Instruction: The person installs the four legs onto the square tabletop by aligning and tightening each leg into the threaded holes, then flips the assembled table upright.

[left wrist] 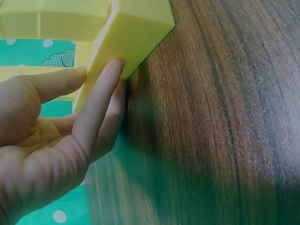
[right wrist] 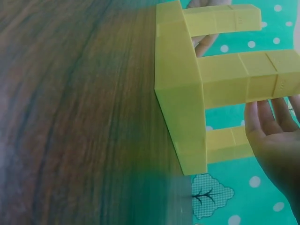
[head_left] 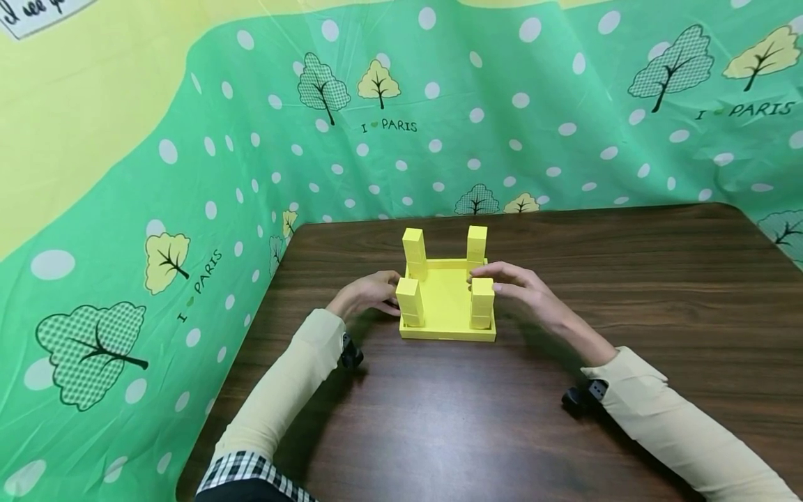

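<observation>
A shallow yellow square tray [head_left: 447,334] rests on the table, with an upright yellow column at each corner. Seams on the near right column [right wrist: 248,77] suggest stacked blocks. My left hand [head_left: 371,291] is at the tray's left side. In the left wrist view its extended fingers [left wrist: 101,101] touch the outer wall and the thumb reaches the rim. Beside the near right column is my right hand [head_left: 527,289]; its fingertips touch that column in the right wrist view, and its fingers are fairly straight. The near left column [head_left: 410,303] and far right column [head_left: 476,242] stand untouched.
The dark wood-grain table [head_left: 439,418] extends around the tray. A green and yellow printed cloth [head_left: 401,90] hangs behind the table and along its left side. Black wrist devices [head_left: 351,352] sit at both cuffs, close to the tabletop.
</observation>
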Tool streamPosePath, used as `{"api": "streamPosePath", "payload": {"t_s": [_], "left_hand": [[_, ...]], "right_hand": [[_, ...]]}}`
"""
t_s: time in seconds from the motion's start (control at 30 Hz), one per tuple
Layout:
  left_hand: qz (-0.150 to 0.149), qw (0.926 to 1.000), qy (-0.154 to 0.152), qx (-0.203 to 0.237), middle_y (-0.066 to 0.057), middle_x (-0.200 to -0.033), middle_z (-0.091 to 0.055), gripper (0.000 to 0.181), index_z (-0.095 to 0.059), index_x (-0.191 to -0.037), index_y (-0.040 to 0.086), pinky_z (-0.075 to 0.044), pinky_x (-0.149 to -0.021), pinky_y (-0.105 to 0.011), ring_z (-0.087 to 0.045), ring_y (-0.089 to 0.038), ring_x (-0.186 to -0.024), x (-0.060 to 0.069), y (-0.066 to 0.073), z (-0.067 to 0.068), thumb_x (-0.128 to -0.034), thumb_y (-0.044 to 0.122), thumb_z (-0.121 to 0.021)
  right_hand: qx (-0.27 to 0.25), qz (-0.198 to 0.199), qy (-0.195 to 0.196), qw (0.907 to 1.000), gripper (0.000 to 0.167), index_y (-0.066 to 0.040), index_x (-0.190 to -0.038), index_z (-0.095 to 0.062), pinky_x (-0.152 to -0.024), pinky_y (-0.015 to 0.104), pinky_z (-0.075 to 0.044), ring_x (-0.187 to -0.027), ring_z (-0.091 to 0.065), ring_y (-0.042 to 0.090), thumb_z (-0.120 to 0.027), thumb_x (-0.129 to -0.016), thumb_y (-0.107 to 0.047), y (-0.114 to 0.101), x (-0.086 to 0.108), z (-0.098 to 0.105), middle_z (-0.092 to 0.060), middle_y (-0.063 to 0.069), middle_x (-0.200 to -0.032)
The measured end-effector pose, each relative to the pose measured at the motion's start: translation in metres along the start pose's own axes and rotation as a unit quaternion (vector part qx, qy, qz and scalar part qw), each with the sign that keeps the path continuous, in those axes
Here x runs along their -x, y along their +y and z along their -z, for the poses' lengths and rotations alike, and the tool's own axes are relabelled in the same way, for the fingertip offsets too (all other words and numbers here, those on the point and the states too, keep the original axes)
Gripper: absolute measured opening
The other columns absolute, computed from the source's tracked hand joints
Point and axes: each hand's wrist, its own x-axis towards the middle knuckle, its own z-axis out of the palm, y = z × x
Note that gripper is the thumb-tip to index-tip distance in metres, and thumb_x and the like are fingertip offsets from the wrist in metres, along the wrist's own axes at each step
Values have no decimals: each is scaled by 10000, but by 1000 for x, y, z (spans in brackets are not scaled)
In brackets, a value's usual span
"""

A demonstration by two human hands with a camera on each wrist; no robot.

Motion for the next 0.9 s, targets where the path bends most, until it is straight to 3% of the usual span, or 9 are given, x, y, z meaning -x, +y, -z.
{"api": "streamPosePath", "payload": {"t_s": [0.2,0.3,0.6,0.9], "left_hand": [[0,10000,10,-11,-173,-1067,-511,349,-415,-1288,-2,-600,-799,-338,-554,-229,-871,-1,-1,0,-954,-65,-336],[6,10000,12,-30,-184,-1109,-514,341,-416,-1289,1,-599,-798,-335,-566,-239,-904,-1,-2,0,-963,-54,-331],[4,10000,0,-28,-195,-1153,-510,343,-407,-1308,4,-598,-806,-337,-574,-253,-938,-1,-2,1,-974,-36,-337],[-26,10000,-15,-12,-189,-1127,-519,335,-430,-1279,3,-597,-807,-341,-575,-248,-923,-1,-1,1,-962,-54,-337]], "right_hand": [[-1074,319,-524,9923,363,130,-1304,-464,-1041,262,-437,-1209,-533,224,-406,-987,-38,1,-5,-2,-578,208,-1261],[-1342,433,-675,9877,357,165,-1287,-452,-1054,274,-439,-1194,-544,242,-383,-982,-8,2,-7,-2,-589,225,-1233],[-1020,165,-468,9935,325,119,-1253,-479,-987,227,-468,-1164,-524,175,-426,-967,-27,2,-4,-1,-548,149,-1226],[-656,-61,-183,9977,315,75,-1239,-505,-841,229,-496,-1078,-510,184,-491,-948,-45,0,-2,-1,-550,90,-1216]]}}
